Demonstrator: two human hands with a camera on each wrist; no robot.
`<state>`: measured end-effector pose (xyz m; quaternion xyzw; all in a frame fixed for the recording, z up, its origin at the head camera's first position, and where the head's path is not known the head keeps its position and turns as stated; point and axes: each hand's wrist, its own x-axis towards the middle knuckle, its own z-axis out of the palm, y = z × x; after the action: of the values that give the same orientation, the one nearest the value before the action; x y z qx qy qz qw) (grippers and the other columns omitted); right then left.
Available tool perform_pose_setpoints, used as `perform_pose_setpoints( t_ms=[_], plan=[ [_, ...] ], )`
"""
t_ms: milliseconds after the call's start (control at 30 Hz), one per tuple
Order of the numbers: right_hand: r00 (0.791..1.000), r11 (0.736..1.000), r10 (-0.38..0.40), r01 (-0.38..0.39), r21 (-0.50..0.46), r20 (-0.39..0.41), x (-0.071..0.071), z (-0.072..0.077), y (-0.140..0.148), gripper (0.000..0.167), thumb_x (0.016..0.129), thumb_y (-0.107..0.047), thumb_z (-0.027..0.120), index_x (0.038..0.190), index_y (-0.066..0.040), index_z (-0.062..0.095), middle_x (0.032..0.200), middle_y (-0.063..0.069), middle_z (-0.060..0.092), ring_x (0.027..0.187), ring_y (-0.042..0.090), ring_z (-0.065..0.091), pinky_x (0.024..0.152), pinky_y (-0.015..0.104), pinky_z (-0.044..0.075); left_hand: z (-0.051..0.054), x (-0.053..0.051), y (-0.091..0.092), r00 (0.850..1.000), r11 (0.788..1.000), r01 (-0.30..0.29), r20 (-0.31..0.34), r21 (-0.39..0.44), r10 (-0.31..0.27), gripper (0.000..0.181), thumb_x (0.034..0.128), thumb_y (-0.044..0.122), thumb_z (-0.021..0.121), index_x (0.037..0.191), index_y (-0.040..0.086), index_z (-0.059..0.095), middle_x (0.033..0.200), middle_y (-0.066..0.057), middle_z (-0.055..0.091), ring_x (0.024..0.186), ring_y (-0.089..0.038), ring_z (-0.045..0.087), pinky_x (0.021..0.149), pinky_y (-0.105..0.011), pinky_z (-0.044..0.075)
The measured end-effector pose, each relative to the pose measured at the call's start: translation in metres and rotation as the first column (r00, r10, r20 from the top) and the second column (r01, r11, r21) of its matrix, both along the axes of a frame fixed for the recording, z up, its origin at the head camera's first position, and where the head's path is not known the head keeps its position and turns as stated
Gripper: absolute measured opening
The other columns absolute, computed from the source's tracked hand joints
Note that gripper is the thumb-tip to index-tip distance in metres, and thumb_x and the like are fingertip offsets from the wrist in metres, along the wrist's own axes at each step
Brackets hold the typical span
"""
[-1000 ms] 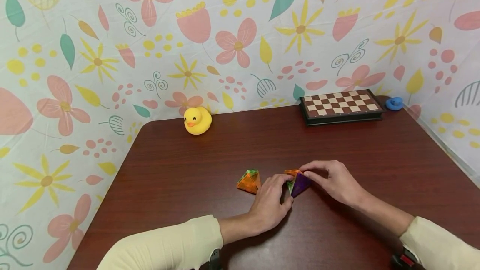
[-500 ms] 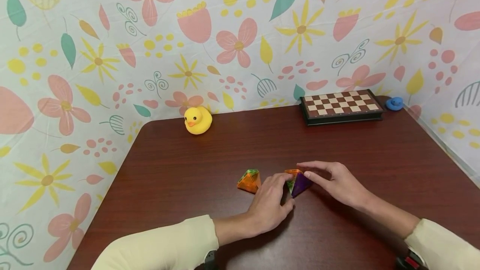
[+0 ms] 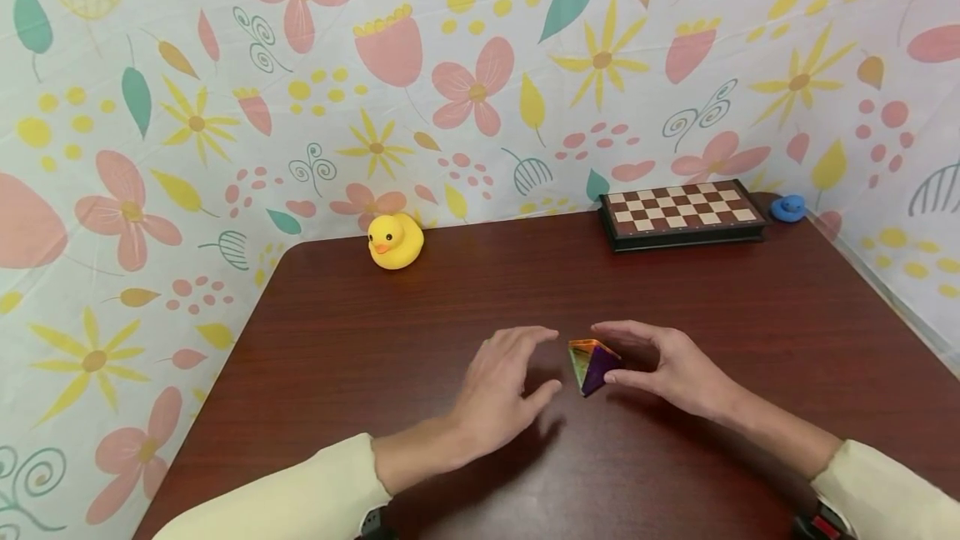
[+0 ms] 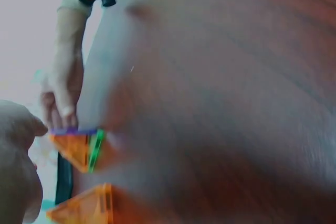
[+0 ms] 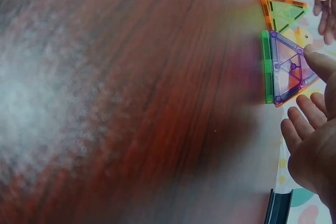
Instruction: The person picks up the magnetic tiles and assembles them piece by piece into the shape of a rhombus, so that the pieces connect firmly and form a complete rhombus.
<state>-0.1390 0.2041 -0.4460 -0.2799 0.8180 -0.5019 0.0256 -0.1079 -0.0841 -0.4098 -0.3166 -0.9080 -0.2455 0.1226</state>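
Note:
A small pyramid of translucent magnetic tiles [image 3: 597, 367], with purple, orange and green sides, stands on the table between the hands. My right hand [image 3: 678, 369] is beside it, its thumb against the purple tile [image 5: 287, 66] and the other fingers loosely extended behind. Left of the pyramid, my left hand [image 3: 495, 394] hovers with fingers and thumb spread apart and nothing between them. A second tile pyramid [image 4: 86, 208], orange and green, is hidden behind the left hand in the head view but shows in both wrist views.
At the back of the brown table [image 3: 360, 307] sits a yellow rubber duck [image 3: 396, 242]. Farther right are a checkered board box [image 3: 682, 215] and a blue duck [image 3: 788, 207]. A floral cloth [image 3: 480, 65] hangs behind the table.
My left hand has let go of the purple-sided pyramid and drawn back to the left, now covering the second one. The right hand's fingers have spread wider; the pyramid stays nearly in place.

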Motion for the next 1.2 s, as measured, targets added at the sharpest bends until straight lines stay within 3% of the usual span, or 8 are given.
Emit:
perform_pose_setpoints(
  t_ms=[200, 400, 567, 767, 1200],
  plan=[
    [1.000, 0.999, -0.018, 0.018, 0.036, 0.001, 0.001, 0.000, -0.001, 0.061, 0.091, -0.019, 0.087, 0.145, -0.006, 0.062, 0.139, 0.009, 0.068, 0.124, 0.024, 0.067, 0.097, 0.029, 0.057, 0.002, -0.016, -0.027, 0.999, 0.996, 0.047, 0.014, 0.071, -0.048, 0.067, 0.0929, 0.027, 0.086, 0.150, 0.010, 0.054, 0.147, -0.002, 0.060, 0.138, -0.022, 0.051, 0.113, -0.048, 0.044],
    [0.999, 0.998, -0.035, 0.036, 0.055, -0.011, 0.001, 0.000, -0.004, 0.060, 0.089, -0.017, 0.088, 0.142, -0.006, 0.063, 0.135, 0.007, 0.071, 0.119, 0.024, 0.069, 0.095, 0.031, 0.058, -0.010, -0.027, -0.048, 0.998, 0.995, 0.046, 0.047, 0.089, -0.050, 0.082, 0.0896, 0.031, 0.090, 0.156, 0.010, 0.046, 0.154, -0.003, 0.055, 0.141, -0.023, 0.050, 0.115, -0.051, 0.042],
    [0.999, 0.996, -0.044, 0.046, 0.079, -0.032, 0.001, -0.001, -0.004, 0.058, 0.089, -0.014, 0.088, 0.141, -0.007, 0.064, 0.133, 0.006, 0.071, 0.116, 0.022, 0.070, 0.094, 0.031, 0.058, -0.021, -0.035, -0.062, 0.987, 0.992, 0.063, 0.140, 0.110, -0.078, 0.088, 0.0881, 0.032, 0.091, 0.159, 0.012, 0.042, 0.154, -0.004, 0.054, 0.138, -0.020, 0.052, 0.113, -0.047, 0.046],
    [0.995, 0.993, -0.065, 0.072, 0.096, -0.073, 0.001, -0.002, -0.004, 0.053, 0.090, -0.008, 0.087, 0.139, -0.008, 0.067, 0.130, 0.006, 0.073, 0.113, 0.018, 0.071, 0.092, 0.031, 0.059, -0.032, -0.043, -0.073, 0.972, 0.985, 0.105, 0.194, 0.139, -0.131, 0.079, 0.0889, 0.028, 0.090, 0.153, 0.008, 0.048, 0.147, -0.010, 0.060, 0.130, -0.024, 0.058, 0.106, -0.042, 0.053],
    [0.988, 0.988, -0.101, 0.113, 0.103, -0.114, 0.002, -0.004, -0.006, 0.048, 0.088, -0.001, 0.087, 0.132, -0.012, 0.072, 0.119, 0.000, 0.076, 0.106, 0.015, 0.073, 0.086, 0.035, 0.062, -0.049, -0.052, -0.084, 0.963, 0.974, 0.126, 0.213, 0.186, -0.166, 0.058, 0.0929, 0.022, 0.086, 0.143, 0.014, 0.059, 0.134, 0.002, 0.067, 0.116, -0.014, 0.063, 0.097, -0.035, 0.054]
  ],
)
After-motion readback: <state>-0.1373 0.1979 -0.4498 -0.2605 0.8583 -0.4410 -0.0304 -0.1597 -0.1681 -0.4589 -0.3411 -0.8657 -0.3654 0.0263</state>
